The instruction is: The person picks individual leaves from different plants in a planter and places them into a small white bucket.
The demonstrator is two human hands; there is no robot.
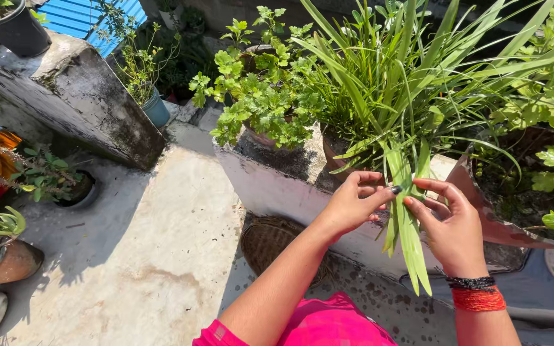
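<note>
Left hand [352, 204], right hand [447, 221] pinch long green leaves [407, 221] hanging from grassy potted plant [379, 83].

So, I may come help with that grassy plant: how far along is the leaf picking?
Early, it seems. Done: the left hand and right hand hold a small bunch of long leaves. In hand: both pinch it together. Left: the grassy plant is full, and the woven basket shows no leaves.
</note>
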